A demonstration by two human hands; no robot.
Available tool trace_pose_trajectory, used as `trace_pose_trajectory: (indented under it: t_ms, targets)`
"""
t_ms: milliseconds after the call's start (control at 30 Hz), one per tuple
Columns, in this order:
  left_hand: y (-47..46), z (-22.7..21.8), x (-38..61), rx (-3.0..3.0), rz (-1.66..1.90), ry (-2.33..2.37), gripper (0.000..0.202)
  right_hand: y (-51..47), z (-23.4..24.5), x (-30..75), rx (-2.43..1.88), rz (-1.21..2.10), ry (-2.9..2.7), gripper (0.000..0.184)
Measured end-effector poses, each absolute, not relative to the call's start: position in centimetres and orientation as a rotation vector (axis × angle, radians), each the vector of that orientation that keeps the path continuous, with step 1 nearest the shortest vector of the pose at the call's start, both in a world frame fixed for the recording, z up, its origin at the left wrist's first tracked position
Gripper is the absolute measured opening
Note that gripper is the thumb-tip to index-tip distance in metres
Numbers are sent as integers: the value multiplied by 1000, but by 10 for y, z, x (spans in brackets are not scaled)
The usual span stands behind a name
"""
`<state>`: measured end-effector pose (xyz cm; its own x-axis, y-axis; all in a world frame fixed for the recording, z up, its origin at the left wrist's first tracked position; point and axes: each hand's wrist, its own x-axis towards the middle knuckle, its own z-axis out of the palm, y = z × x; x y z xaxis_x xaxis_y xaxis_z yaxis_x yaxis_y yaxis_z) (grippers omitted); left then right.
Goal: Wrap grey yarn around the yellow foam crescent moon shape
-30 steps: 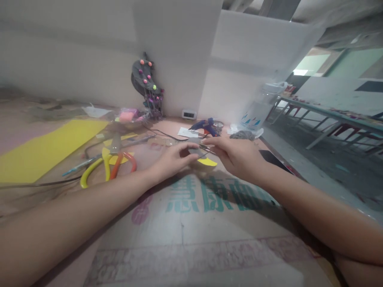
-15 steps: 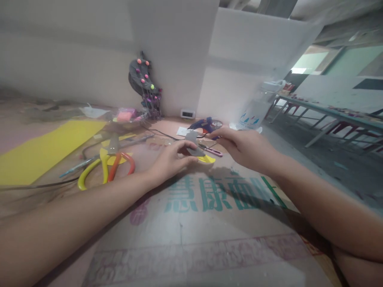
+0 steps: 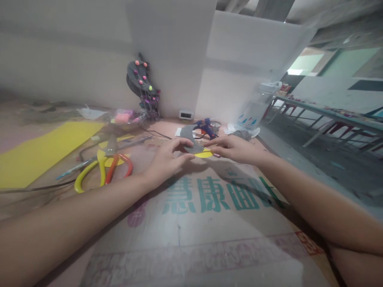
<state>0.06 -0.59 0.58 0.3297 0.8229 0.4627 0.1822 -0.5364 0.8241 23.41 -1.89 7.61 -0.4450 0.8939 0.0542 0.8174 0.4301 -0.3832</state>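
"Since the left hand has its thumb and fingers around the curved grey piece, is it steadying it?"

"Probably. That leaves the lower end, where the yellow portion shows, within reach of the right hand. Those fingertips are close together; I can't tell whether they grip anything."

"Where's the piece exactly?"

"Between both hands, over the desk, nearer than the blue glue gun. Its crescent looks matte, perhaps yarn-wrapped; the yellow seems thin and smooth, like card."
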Motion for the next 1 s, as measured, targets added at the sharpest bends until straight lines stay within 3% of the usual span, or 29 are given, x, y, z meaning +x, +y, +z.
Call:
trace_pose_trajectory:
  t_ms: [233,1000]
  targets:
    - [-5,4,0,1954,1232,856,25,-16,73,234,-1477,519,-2478,42]
    - [-5,2,3,2070,1225,759,25,-11,58,231,-1488,491,-2214,22]
